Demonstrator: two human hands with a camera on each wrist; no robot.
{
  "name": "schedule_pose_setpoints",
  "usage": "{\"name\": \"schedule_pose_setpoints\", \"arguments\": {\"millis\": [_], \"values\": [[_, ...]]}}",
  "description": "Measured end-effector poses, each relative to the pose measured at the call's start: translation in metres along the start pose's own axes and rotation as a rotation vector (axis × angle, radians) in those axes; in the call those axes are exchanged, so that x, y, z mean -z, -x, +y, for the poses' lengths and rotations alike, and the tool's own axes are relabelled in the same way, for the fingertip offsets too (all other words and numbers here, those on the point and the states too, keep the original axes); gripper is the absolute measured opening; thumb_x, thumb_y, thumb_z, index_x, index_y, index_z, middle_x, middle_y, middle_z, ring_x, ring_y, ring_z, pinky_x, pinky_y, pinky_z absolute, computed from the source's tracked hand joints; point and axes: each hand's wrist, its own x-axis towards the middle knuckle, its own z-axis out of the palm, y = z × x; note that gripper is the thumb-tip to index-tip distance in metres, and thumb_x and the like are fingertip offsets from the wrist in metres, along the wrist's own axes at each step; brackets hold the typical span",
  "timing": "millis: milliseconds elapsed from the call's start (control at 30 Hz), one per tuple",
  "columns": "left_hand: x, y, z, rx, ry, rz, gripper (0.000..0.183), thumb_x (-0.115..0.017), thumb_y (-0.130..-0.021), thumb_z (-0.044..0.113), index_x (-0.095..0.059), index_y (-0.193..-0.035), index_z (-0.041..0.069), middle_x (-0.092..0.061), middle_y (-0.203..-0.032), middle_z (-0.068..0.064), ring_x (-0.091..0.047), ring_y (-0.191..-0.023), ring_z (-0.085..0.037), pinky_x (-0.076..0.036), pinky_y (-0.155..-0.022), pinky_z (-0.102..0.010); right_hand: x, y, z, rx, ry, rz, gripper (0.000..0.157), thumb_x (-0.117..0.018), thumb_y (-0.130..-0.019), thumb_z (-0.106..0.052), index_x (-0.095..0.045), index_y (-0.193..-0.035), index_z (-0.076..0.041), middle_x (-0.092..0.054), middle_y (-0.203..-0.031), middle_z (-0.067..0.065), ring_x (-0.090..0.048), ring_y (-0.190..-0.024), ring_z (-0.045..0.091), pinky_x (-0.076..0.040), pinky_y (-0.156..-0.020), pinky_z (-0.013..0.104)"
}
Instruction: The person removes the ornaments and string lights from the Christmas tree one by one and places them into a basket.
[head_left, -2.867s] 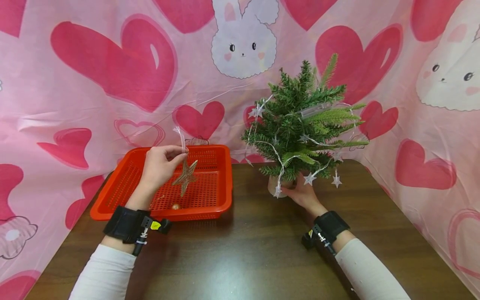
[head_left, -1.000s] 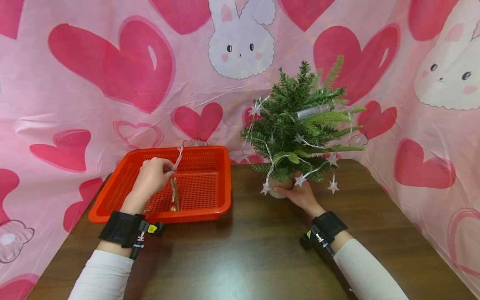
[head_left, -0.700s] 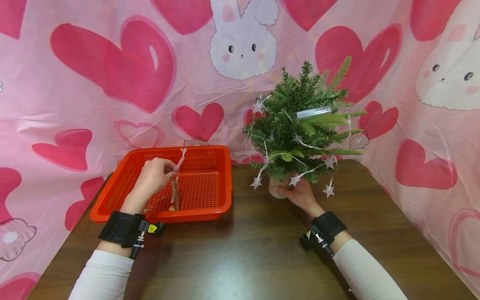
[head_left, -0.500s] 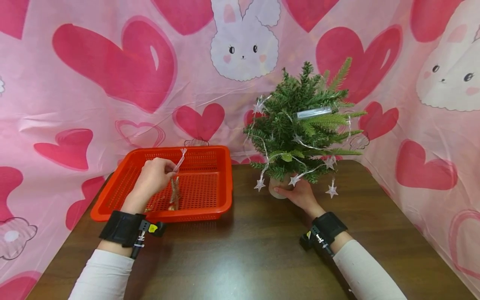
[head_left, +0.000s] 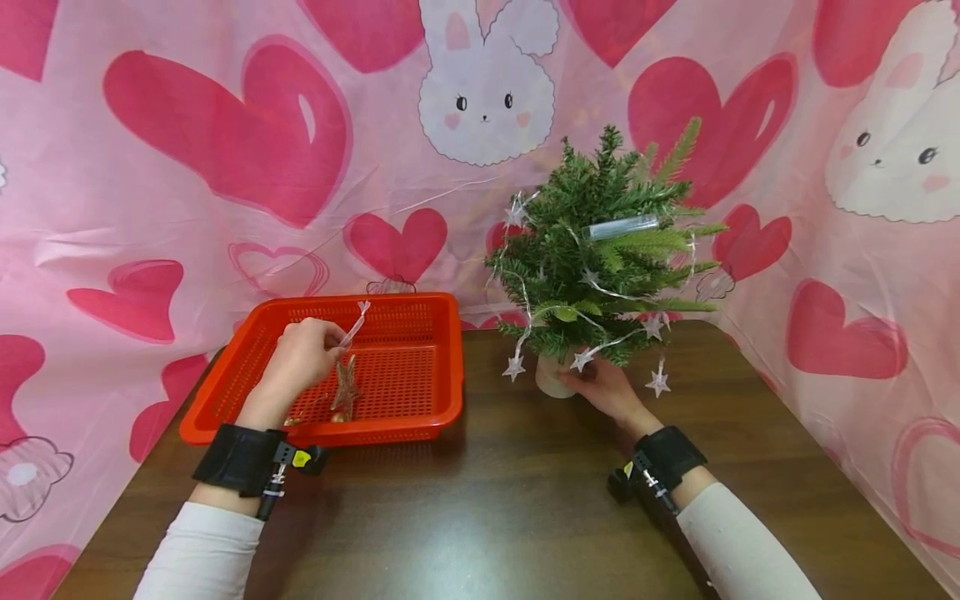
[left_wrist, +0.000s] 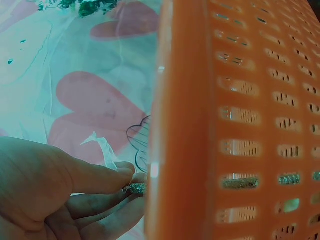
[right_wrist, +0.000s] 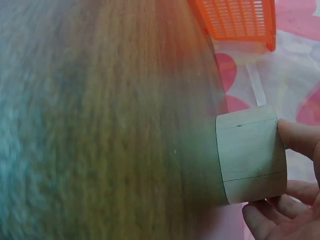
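Between thumb and fingers, my left hand (head_left: 303, 354) pinches a gold glitter star ornament (head_left: 344, 387) near its top point and white ribbon (head_left: 354, 325). The star hangs low inside the red plastic basket (head_left: 454, 358), close to a small gold ball (head_left: 339, 417). In the left wrist view, the basket's slotted wall (left_wrist: 185, 120) hides most of the star. On the right, a small artificial Christmas tree (head_left: 592, 258) stands on the table, wound with star string lights (head_left: 514, 367). My right hand (head_left: 606, 388) holds its pale wooden base (right_wrist: 252, 155), thumb and fingers on opposite sides.
A clear tube (head_left: 622, 227) lies among the tree's branches. Loose light stars dangle from the lower branches beside my right hand. Behind the brown table (head_left: 465, 517) hangs a pink cloth (head_left: 397, 167) with hearts and rabbits.
My left hand has lowered the star from above the basket down into it, and the star has turned. The tree has rotated slightly, and my right thumb has shifted on the base.
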Motion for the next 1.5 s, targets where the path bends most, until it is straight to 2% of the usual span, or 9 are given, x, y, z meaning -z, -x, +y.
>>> {"name": "schedule_pose_setpoints", "arguments": {"millis": [100,267,300,467,567,767,1000,1233,1500], "values": [[0.001,0.0,0.0,0.01,0.001,-0.006,0.016,-0.067,-0.092,0.008,-0.073,-0.104,-0.001,-0.074,-0.094,-0.02,-0.064,-0.08,-0.028,-0.056,-0.076,-0.046,-0.002,0.0,-0.001,-0.001,-0.062,0.009,0.051,-0.072,-0.09,-0.019,-0.053,-0.134,0.0,-0.064,-0.124,0.026,-0.064,-0.113,0.04,-0.055,-0.087,0.038],[0.002,-0.001,0.0,0.001,-0.002,0.002,0.016,-0.067,-0.091,0.008,-0.073,-0.103,-0.001,-0.074,-0.093,-0.02,-0.064,-0.079,-0.028,-0.056,-0.075,-0.046,-0.004,-0.001,-0.002,0.005,-0.195,0.046,0.068,-0.074,-0.086,-0.008,-0.04,-0.144,0.002,-0.052,-0.139,0.029,-0.058,-0.123,0.045,-0.056,-0.092,0.037],[0.002,-0.001,0.001,-0.003,-0.003,0.005,0.016,-0.067,-0.091,0.008,-0.073,-0.103,-0.001,-0.074,-0.093,-0.02,-0.064,-0.079,-0.029,-0.056,-0.075,-0.046,-0.004,-0.001,-0.003,-0.005,-0.186,0.054,0.07,-0.075,-0.086,-0.01,-0.039,-0.145,0.002,-0.051,-0.14,0.029,-0.057,-0.124,0.045,-0.055,-0.093,0.038],[0.001,-0.002,0.002,-0.006,-0.005,0.004,0.016,-0.067,-0.092,0.007,-0.073,-0.103,-0.002,-0.074,-0.093,-0.02,-0.063,-0.079,-0.028,-0.057,-0.075,-0.046,-0.003,0.001,-0.008,-0.081,0.016,0.104,0.075,-0.08,-0.083,-0.03,-0.043,-0.14,0.002,-0.058,-0.133,0.028,-0.059,-0.121,0.041,-0.05,-0.097,0.049],[0.001,-0.001,0.001,0.0,-0.002,-0.004,0.016,-0.067,-0.092,0.007,-0.073,-0.104,-0.002,-0.073,-0.093,-0.02,-0.063,-0.078,-0.028,-0.057,-0.074,-0.044,-0.003,0.002,-0.009,-0.09,0.067,0.11,0.073,-0.08,-0.081,-0.034,-0.048,-0.135,0.002,-0.061,-0.129,0.027,-0.059,-0.118,0.041,-0.048,-0.096,0.051],[0.001,0.0,-0.002,0.004,0.003,-0.013,0.016,-0.067,-0.092,0.009,-0.073,-0.104,-0.001,-0.073,-0.093,-0.019,-0.062,-0.076,-0.027,-0.057,-0.069,-0.04,-0.007,0.001,-0.005,-0.054,0.09,0.136,0.068,-0.08,-0.08,-0.036,-0.053,-0.129,0.002,-0.064,-0.123,0.025,-0.06,-0.115,0.039,-0.048,-0.096,0.051],[0.002,0.001,-0.005,0.02,-0.016,-0.03,0.016,-0.067,-0.092,0.009,-0.072,-0.103,-0.001,-0.072,-0.092,-0.019,-0.061,-0.075,-0.027,-0.057,-0.068,-0.039,-0.01,0.003,-0.002,0.034,0.095,0.195,0.066,-0.082,-0.075,-0.042,-0.058,-0.118,0.002,-0.067,-0.107,0.023,-0.062,-0.096,0.035,-0.049,-0.082,0.045],[0.005,0.003,-0.007,0.022,-0.052,-0.017,0.017,-0.067,-0.092,0.008,-0.071,-0.104,-0.004,-0.072,-0.094,-0.022,-0.062,-0.076,-0.029,-0.056,-0.072,-0.044,-0.011,-0.002,0.003,0.048,0.088,0.168,0.064,-0.082,-0.078,-0.031,-0.056,-0.126,0.002,-0.065,-0.123,0.025,-0.06,-0.117,0.04,-0.047,-0.097,0.054],[0.005,0.006,-0.009,0.041,-0.045,-0.038,0.023,-0.065,-0.091,0.006,-0.069,-0.111,-0.004,-0.069,-0.1,-0.024,-0.058,-0.074,-0.029,-0.056,-0.07,-0.041,-0.013,-0.004,0.005,0.05,0.11,0.177,0.067,-0.083,-0.076,-0.032,-0.056,-0.128,0.002,-0.062,-0.127,0.027,-0.057,-0.121,0.044,-0.045,-0.101,0.055]]}}
